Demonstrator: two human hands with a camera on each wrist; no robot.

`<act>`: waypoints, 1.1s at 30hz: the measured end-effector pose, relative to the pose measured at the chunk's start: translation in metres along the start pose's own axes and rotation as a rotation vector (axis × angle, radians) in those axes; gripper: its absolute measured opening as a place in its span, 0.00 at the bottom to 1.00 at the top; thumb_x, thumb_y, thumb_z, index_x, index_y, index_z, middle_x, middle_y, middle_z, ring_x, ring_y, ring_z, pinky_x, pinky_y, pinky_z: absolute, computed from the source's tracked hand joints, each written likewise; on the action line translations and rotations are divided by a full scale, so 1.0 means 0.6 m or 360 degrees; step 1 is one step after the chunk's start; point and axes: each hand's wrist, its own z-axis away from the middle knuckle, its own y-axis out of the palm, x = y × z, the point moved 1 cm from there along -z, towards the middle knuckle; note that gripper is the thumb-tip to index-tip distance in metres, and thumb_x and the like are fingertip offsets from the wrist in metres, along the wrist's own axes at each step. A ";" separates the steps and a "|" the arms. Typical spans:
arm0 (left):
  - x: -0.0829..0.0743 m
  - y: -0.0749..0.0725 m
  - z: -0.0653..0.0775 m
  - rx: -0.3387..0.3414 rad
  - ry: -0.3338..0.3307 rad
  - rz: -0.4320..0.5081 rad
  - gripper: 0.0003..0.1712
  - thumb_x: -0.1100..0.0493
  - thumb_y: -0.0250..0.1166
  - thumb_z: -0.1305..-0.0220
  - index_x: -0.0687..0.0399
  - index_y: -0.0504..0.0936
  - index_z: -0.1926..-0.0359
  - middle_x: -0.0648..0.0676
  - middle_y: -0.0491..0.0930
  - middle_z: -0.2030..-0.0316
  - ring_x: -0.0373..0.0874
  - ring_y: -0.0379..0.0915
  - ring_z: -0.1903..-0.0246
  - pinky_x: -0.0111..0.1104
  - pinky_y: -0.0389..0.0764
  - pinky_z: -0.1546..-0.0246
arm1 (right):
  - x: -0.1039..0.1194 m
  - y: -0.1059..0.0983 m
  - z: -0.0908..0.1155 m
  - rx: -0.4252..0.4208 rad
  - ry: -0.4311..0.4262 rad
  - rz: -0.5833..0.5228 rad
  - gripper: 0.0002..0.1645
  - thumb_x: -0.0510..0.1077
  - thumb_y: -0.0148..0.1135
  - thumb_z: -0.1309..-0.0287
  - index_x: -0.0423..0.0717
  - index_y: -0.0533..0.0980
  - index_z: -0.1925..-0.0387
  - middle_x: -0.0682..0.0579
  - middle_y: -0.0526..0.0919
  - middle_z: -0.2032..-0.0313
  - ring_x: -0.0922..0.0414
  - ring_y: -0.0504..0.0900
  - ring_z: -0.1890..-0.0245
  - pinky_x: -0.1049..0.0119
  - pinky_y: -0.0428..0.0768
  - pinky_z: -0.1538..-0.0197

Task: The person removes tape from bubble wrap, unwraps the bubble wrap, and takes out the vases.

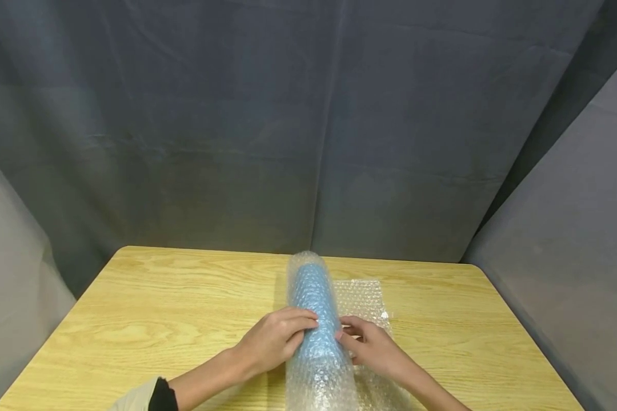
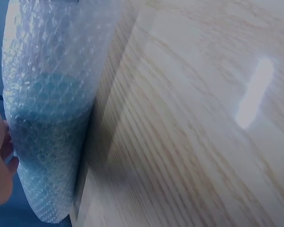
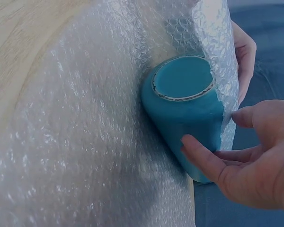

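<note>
Flanking bubble wrap (image 1: 320, 377), left hand (image 1: 280, 337) opposite right hand (image 1: 372, 347)

A blue vase (image 3: 184, 116) lies on its side. Clear bubble wrap (image 1: 359, 295) curls over it and lies flat on the counter (image 1: 468, 325) beside it.

The table (image 1: 175, 291) before me is warm and fairly evenly lit; the dark curtain (image 1: 211, 114) behind it looks dim. A soft shadow falls just left of the bubble wrap (image 1: 321, 377), which glitters with tiny highlights. Up close, the left wrist view turns paler and cooler, a white streak of glare across the table; the right one is bluish, slightly hazy, fine detail soft.
</note>
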 end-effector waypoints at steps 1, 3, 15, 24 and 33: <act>-0.001 0.001 -0.001 -0.0018 -0.0030 0.0013 0.13 0.71 0.65 0.38 0.57 0.87 0.54 0.51 0.84 0.50 0.42 0.79 0.48 0.29 0.76 0.44 | 0.000 0.000 -0.001 0.0007 0.0000 -0.0002 0.36 0.52 0.60 0.30 0.26 0.66 0.35 0.32 0.79 0.47 0.40 0.82 0.51 0.55 0.86 0.64; -0.005 0.002 -0.004 -0.0056 -0.0094 0.0029 0.12 0.70 0.65 0.38 0.56 0.87 0.55 0.50 0.84 0.52 0.42 0.79 0.49 0.30 0.77 0.44 | -0.001 -0.001 -0.002 0.0024 0.0002 -0.0002 0.37 0.53 0.60 0.30 0.27 0.66 0.35 0.32 0.79 0.46 0.41 0.82 0.51 0.55 0.86 0.64; -0.030 0.016 -0.019 -0.0006 -0.0734 0.0297 0.31 0.49 0.59 0.29 0.57 0.70 0.30 0.61 0.58 0.27 0.60 0.50 0.28 0.61 0.63 0.36 | -0.003 0.002 -0.003 0.0029 -0.0003 0.0005 0.38 0.55 0.59 0.30 0.28 0.66 0.34 0.38 0.80 0.48 0.47 0.84 0.56 0.56 0.86 0.65; -0.043 0.032 -0.054 0.0111 -0.1030 0.0455 0.46 0.45 0.63 0.36 0.58 0.57 0.23 0.65 0.42 0.23 0.64 0.32 0.25 0.68 0.48 0.34 | 0.002 0.005 -0.005 -0.0020 -0.0023 0.0048 0.36 0.55 0.59 0.30 0.31 0.68 0.35 0.39 0.80 0.48 0.49 0.84 0.60 0.56 0.86 0.64; -0.045 0.038 -0.054 0.0229 -0.1037 0.0388 0.49 0.45 0.62 0.42 0.60 0.57 0.24 0.67 0.41 0.23 0.63 0.31 0.25 0.63 0.43 0.31 | 0.003 0.008 -0.005 0.0010 -0.0076 0.0017 0.32 0.49 0.58 0.28 0.29 0.67 0.35 0.37 0.79 0.48 0.49 0.84 0.59 0.58 0.86 0.64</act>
